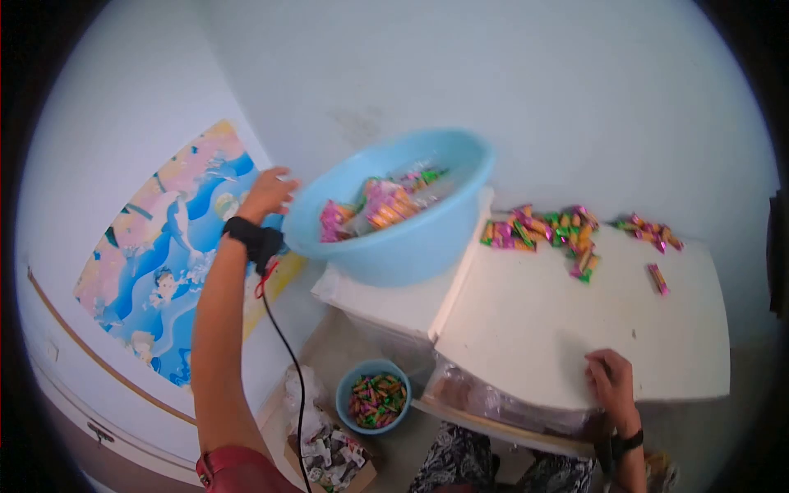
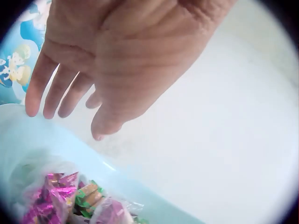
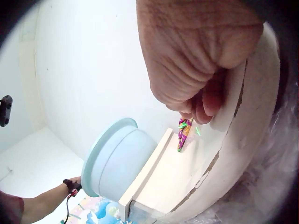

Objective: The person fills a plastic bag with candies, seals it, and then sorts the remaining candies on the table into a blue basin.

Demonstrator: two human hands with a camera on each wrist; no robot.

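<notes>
My left hand (image 1: 269,195) is spread beside the left rim of a tilted light-blue basin (image 1: 411,259), holding nothing. In the left wrist view its straight fingers hang over the basin's edge. Clear bags of purple and green wrapped snacks (image 1: 386,205) lie inside the basin. My right hand (image 1: 612,382) is at the front edge of the white tabletop (image 1: 509,329), fingers loosely curled with nothing in them. Farther back on that top lies a heap of small wrapped snacks (image 1: 567,230), with a single snack (image 1: 658,279) apart from it.
A smaller blue tub (image 1: 345,403) full of wrapped snacks stands on the floor, beside a cardboard box (image 1: 366,478) of wrappers. Beneath the tabletop, clear plastic fills an open drawer (image 1: 493,431). A black cable (image 1: 294,361) hangs from my left wrist. Walls rise behind and at left.
</notes>
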